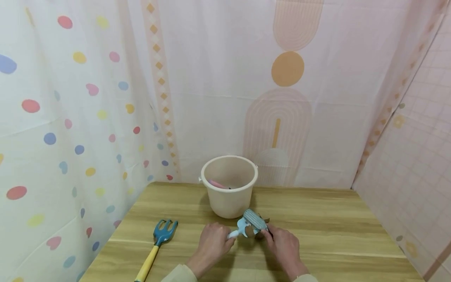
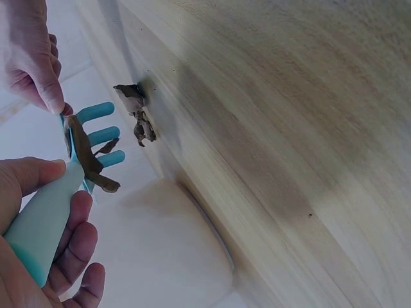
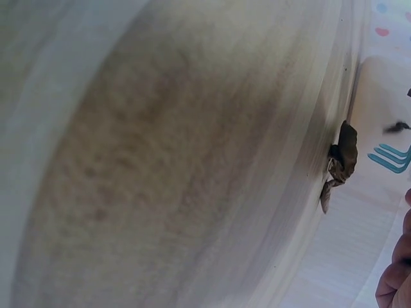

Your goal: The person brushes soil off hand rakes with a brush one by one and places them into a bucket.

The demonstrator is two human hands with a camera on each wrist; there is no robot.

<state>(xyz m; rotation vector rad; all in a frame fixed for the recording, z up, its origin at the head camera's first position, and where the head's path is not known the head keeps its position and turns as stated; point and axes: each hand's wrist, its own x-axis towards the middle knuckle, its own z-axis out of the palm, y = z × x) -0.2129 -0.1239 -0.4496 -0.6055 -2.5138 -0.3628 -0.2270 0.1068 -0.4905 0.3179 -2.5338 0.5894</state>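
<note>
My left hand grips the pale handle of a light-blue garden hand tool. Dry brown leaf pieces lie over its head, where teal prongs point toward the tabletop in the left wrist view. My right hand pinches a blue-grey, textured oblong piece close to the tool's head; its exact kind is unclear. Below the hands, more crumpled dry leaves rest on the wooden table. Only fingers of the right hand appear at its own wrist view's edge.
A cream bucket stands just beyond the hands, with a pink item inside. On the left lies a teal three-pronged hand fork with a yellow handle. Curtains hang behind the wooden table and on both sides.
</note>
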